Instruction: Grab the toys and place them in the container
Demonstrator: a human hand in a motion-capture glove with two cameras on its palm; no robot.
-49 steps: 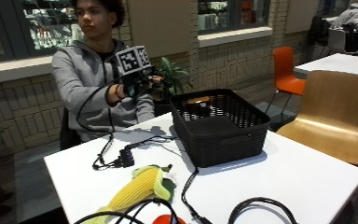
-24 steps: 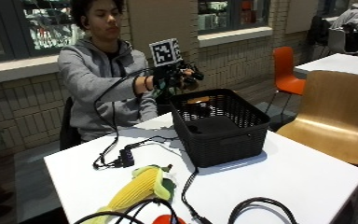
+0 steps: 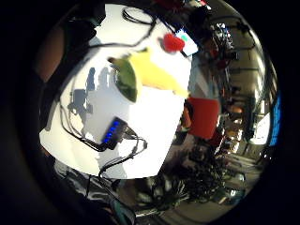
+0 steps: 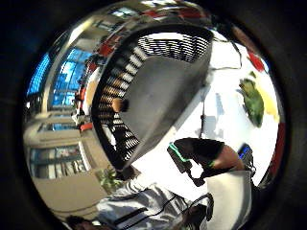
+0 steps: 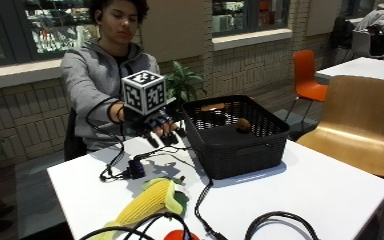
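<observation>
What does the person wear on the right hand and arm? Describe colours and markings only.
The right hand wears a black glove with straps; the fingers show bare at their ends. The arm is in a grey hooded sweatshirt sleeve.

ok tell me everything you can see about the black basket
The basket is a black rectangular bin that looks like plastic, with slotted, grid-like walls and a solid rim. It stands upright on the white table, near the far edge, open at the top. Inside lie at least two small brownish toys, too small to identify. A black cable runs along the table by its near left corner. The gloved hand hovers just left of it, not touching.
</observation>
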